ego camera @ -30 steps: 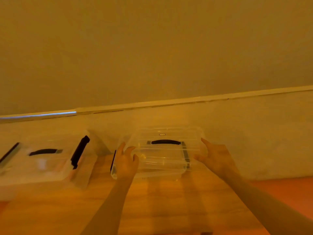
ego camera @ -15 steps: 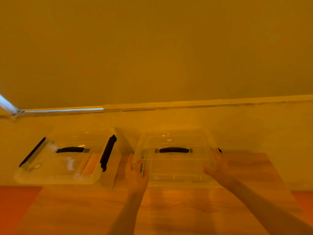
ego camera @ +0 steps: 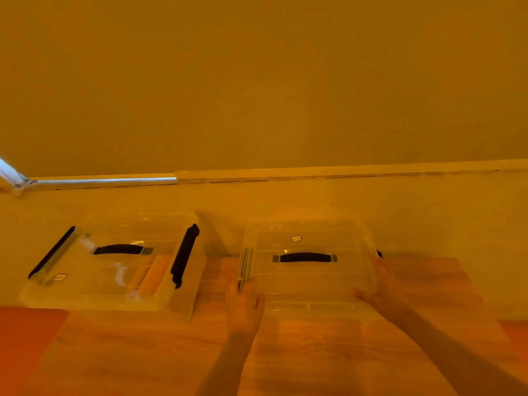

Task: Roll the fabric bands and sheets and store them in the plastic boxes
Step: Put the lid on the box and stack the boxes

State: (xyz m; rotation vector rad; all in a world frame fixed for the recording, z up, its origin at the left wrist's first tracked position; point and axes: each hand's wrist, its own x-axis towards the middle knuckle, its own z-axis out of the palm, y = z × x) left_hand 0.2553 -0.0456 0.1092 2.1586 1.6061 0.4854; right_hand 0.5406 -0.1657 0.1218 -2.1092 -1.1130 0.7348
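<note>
Right box: a clear plastic box (ego camera: 310, 277) with its lid on is sitting on the wooden counter (ego camera: 148, 352), lying between the two hands.
Left hand: the left hand (ego camera: 245, 305) is resting against the box's near left corner, its fingers (ego camera: 248, 284) lying fairly straight along the side by the pale latch (ego camera: 245, 265); no curl around anything is showing.
Right hand: the right hand (ego camera: 384, 291) is pressing flat on the box's right side, fingers stretched toward a dark latch (ego camera: 379, 253) that is peeking out past them, thumb pointing in along the near edge.
Look of the right box: see-through walls, a black handle (ego camera: 305, 257) across the lid's middle and a small label (ego camera: 296, 238) behind it.
Left box: a second clear box (ego camera: 111, 264) is standing well to the left, partly overhanging the counter's edge, with black latches at both ends and a black handle on top.
Inside the left box: pale rolled fabric (ego camera: 155, 274) is showing through the lid near the right end.
</note>
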